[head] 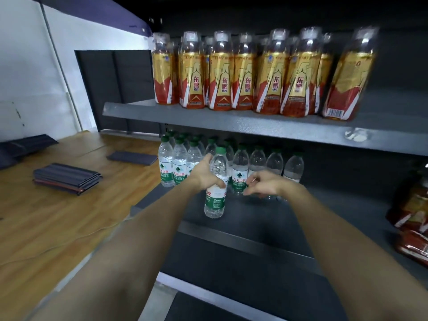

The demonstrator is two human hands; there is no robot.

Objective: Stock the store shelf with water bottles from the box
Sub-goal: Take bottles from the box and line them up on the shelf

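Observation:
My left hand [206, 173] grips a clear water bottle [216, 200] with a green cap and green label, held upright just above the dark lower shelf [266, 218], in front of the stocked rows. Several matching water bottles [179, 163] stand in rows at the back left of that shelf. My right hand [264, 184] hovers to the right of the held bottle with fingers loosely curled, holding nothing, close to a standing bottle [240, 170]. No box is in view.
The upper shelf [231, 122] carries several gold-and-red drink bottles [273, 77] right above my hands. Red snack bags [414, 218] lie at the right edge. Dark flat panels [67, 178] lie stacked on the wooden floor [58, 216] to the left.

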